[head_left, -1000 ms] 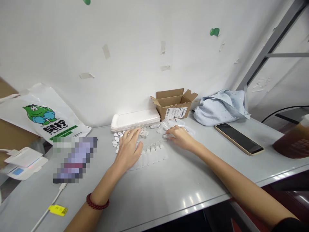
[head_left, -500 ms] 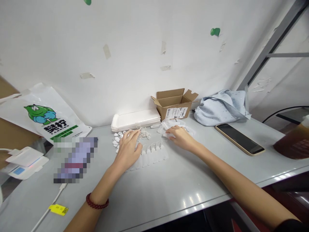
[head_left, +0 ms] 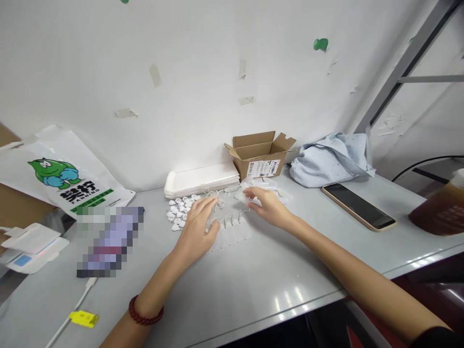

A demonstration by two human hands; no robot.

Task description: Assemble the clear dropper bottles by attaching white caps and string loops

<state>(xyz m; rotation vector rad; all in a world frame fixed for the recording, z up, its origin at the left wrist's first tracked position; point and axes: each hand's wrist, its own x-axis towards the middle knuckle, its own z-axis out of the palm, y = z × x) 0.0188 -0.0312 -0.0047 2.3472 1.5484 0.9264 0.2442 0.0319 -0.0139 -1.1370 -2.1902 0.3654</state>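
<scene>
My left hand (head_left: 197, 227) hovers over the table with its fingers stretched and thumb apart, its fingertips at a small heap of thin white strings (head_left: 220, 203). Beneath and beside its thumb lies a row of flat translucent tubes (head_left: 232, 234), each with a thin loop at its far end. Small white caps (head_left: 177, 212) are spread left of that hand. My right hand (head_left: 270, 205) reaches to a pile of clear plastic pieces (head_left: 266, 183), fingers curved and thumb apart. Nothing shows clearly between them; its far fingers are partly hidden.
Behind lie a stack of white trays (head_left: 203, 179) and an open cardboard box (head_left: 259, 157). On the right are a light blue cloth bag (head_left: 329, 162), a phone (head_left: 357, 205) and a drink cup (head_left: 438, 210). A white plastic bag (head_left: 97, 183) and a charging cable (head_left: 74, 311) are at left.
My left hand has moved right toward the strings, uncovering more caps and covering part of the tube row. My right hand stays at the plastic pile, its thumb and fingers shifted slightly.
</scene>
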